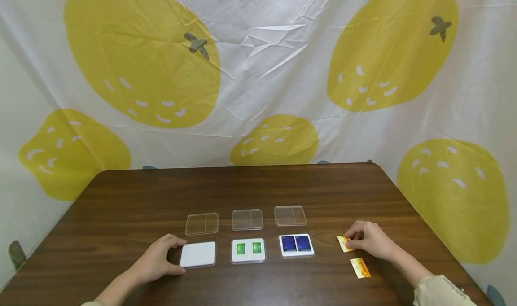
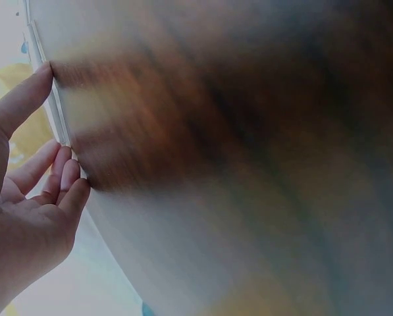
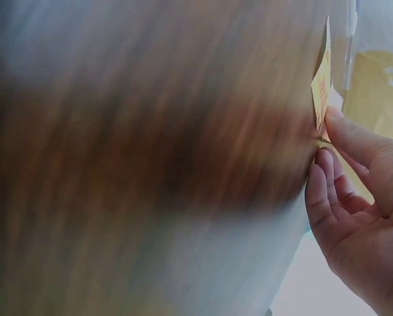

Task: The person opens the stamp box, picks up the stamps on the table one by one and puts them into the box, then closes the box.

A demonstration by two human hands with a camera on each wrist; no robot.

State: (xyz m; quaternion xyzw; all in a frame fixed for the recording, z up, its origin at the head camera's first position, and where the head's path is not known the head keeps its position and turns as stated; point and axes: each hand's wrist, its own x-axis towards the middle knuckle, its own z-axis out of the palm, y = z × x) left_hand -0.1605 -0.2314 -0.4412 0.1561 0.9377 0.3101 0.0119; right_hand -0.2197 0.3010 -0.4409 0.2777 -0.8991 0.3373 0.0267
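At the left of the row, a shallow clear plastic case point(image 1: 198, 255) with a plain white insert lies flat on the table. My left hand point(image 1: 158, 260) holds this case at its left side, thumb at the near corner and fingertips at the far one. To the right, my right hand point(image 1: 370, 239) pinches a small yellow-orange picture card point(image 1: 343, 243) between thumb and fingers; the right wrist view shows this card point(image 3: 322, 85) tilted up from the table. A second yellow-orange card point(image 1: 360, 268) lies flat just nearer to me.
Beside the left case lie a case with two green cards point(image 1: 248, 251) and one with two dark blue cards point(image 1: 296, 245). Behind them sit three clear lids, the left point(image 1: 202, 224), middle point(image 1: 247, 219) and right point(image 1: 290, 216). A lemon-print curtain point(image 1: 274, 72) hangs behind the brown wooden table point(image 1: 242, 185).
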